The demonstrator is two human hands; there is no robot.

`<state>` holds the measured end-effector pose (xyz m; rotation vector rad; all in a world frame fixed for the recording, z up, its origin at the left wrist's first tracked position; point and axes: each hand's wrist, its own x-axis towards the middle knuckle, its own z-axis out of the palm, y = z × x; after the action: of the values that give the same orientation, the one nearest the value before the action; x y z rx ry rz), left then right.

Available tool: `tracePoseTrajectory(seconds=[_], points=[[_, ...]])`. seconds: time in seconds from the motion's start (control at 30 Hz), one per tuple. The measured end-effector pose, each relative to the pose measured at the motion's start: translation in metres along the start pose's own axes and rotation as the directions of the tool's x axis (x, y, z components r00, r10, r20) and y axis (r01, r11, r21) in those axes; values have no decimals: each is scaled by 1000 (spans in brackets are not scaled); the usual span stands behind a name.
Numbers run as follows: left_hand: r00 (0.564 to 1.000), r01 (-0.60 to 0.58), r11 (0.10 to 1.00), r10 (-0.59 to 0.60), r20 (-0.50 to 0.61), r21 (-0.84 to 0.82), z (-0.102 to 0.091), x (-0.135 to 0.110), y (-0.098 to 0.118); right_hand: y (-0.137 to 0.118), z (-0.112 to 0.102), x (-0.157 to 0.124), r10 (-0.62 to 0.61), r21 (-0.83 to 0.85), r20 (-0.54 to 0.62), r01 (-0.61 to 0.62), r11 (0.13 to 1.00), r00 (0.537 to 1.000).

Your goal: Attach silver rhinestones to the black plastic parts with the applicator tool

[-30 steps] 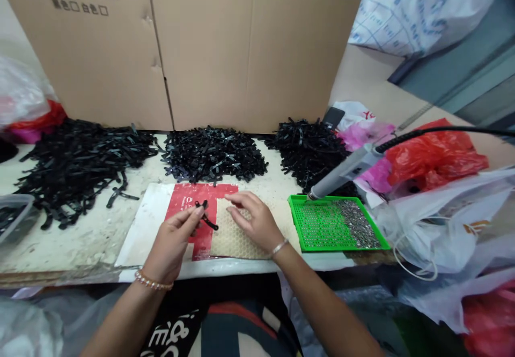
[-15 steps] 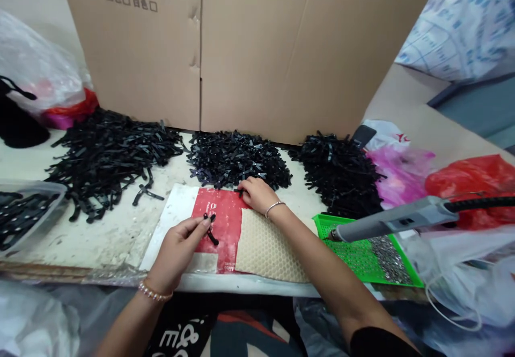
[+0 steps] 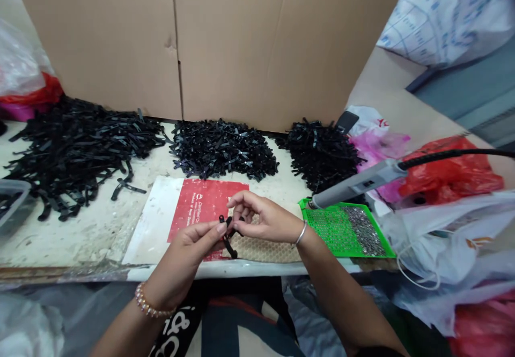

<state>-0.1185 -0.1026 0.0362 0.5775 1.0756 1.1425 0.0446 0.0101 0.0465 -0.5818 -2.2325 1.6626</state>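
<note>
My left hand (image 3: 183, 252) pinches a slim, curved black plastic piece (image 3: 230, 248) between thumb and fingers, its lower end hanging down. Close against it, my right hand (image 3: 271, 217) grips a small black piece (image 3: 240, 224) between thumb and fingertips. The two pieces meet or nearly meet; fingers hide the exact contact. Below both hands lie a red and white printed sheet (image 3: 161, 212) and a beige honeycomb-textured pad (image 3: 277, 251). Behind them, small black parts (image 3: 225, 150) form a middle pile.
Longer black strips (image 3: 80, 148) are heaped at left, with another black pile (image 3: 322, 156) at right. A grey pen-shaped power tool (image 3: 360, 184) slants over a green tray (image 3: 328, 233) of small metal pieces. A large cardboard box (image 3: 241, 46) stands behind. Plastic bags (image 3: 446, 169) crowd the right.
My right hand has come back from the middle pile with a small black piece and now meets my left hand. The left hand still holds its curved piece. The view has shifted.
</note>
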Motion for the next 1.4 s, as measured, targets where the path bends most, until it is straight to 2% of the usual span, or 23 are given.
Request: tracePoseTrajectory(seconds=[0.07, 0.13, 0.2, 0.3, 0.4, 0.5, 0.6, 0.67, 0.8, 0.9, 1.17, 1.3, 1.4], points=[[999, 33, 991, -37, -25, -128, 5, 1, -4, 7, 4, -8, -19, 107, -88, 29, 994, 996], [997, 54, 972, -66, -45, -230, 11, 2, -7, 16, 12, -18, -15, 258, -223, 74, 963, 975], [994, 60, 956, -82, -66, -287, 20, 2, -9, 25, 24, -28, 17, 420, -358, 144, 896, 934], [991, 18, 948, -59, -121, -318, 34, 2, -13, 35, 44, -41, 82, 590, -468, 242, 770, 880], [984, -31, 946, -27, -175, -322, 45, 3, -18, 40, 57, -48, 154, 625, -552, 284, 727, 820], [981, -47, 955, -12, -196, -293, 52, 4, -24, 42, 60, -49, 221, 572, -640, 264, 777, 736], [983, -26, 974, -16, -183, -224, 56, 1, -26, 41, 52, -50, 218, 494, -704, 246, 834, 676], [978, -42, 982, 4, -206, -182, 57, -1, -25, 39, 43, -52, 182, 451, -708, 237, 861, 682], [951, -120, 988, 86, -297, -101, 56, -6, -20, 33, 27, -57, 128, 416, -626, 190, 889, 769], [958, -96, 994, 77, -276, -54, 57, -8, -18, 30, 24, -58, 113, 414, -583, 174, 894, 804], [974, -48, 994, 24, -223, -100, 60, -8, -30, 31, 31, -57, 129, 490, -555, 198, 849, 822], [980, -5, 1000, 2, -197, -19, 54, -12, -20, 32, 25, -57, 181, 529, -568, 188, 827, 803], [993, 77, 997, -75, -93, 20, 50, -16, -11, 29, 22, -55, 204, 576, -545, 187, 796, 813]])
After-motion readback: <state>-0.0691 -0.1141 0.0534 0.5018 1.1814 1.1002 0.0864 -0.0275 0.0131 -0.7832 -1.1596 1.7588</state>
